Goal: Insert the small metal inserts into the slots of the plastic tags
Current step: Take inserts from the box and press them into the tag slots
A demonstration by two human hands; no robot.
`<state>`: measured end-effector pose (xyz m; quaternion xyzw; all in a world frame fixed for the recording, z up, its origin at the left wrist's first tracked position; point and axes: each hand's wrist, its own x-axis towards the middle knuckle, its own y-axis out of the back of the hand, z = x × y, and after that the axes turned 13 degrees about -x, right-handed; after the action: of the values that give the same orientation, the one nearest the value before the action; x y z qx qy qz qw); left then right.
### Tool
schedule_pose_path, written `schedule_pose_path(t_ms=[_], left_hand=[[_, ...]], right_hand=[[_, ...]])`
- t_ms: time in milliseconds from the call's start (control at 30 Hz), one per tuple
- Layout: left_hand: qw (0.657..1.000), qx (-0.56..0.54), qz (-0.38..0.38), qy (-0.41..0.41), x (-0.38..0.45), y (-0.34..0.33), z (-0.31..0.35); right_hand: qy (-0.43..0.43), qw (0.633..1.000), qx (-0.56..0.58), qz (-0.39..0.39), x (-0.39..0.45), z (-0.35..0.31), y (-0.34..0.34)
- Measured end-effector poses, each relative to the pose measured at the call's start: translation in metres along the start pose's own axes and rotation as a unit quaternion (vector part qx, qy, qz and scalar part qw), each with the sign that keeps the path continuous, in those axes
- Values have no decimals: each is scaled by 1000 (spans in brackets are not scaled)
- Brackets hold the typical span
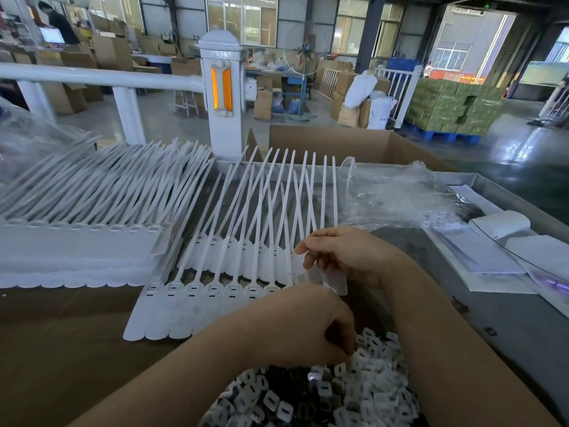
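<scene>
The near row of tags (pixel 197 297) looks mostly fitted; stacked sheets (pixel 77 251) wait. The left hand (pixel 308 328) pinches in the inserts (pixel 354 392); the right hand (pixel 341 257) pinches a tag's end.

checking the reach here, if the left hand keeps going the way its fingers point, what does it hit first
Most likely the pile of small square metal inserts: the left hand curls down right at its edge, fingertips seemingly touching one already, though depth is unclear.

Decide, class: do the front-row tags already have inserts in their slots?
Mostly in. The front tags show a metal piece seated at each head; the rightmost ones are hidden behind the left hand.
</scene>
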<state>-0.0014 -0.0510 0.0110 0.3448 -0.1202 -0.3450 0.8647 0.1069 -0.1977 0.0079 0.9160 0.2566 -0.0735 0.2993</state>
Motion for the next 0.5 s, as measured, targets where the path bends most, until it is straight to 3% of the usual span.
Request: schedule_pose_path(t_ms=[400,500], left_hand=[[989,-135,3,59,-2,12,-2],[973,-195,86,85,-5,25,-10]], right_hand=[[2,1000,-11,7,-2,-2,-1],[14,1000,-7,7,-4,-3,-2]])
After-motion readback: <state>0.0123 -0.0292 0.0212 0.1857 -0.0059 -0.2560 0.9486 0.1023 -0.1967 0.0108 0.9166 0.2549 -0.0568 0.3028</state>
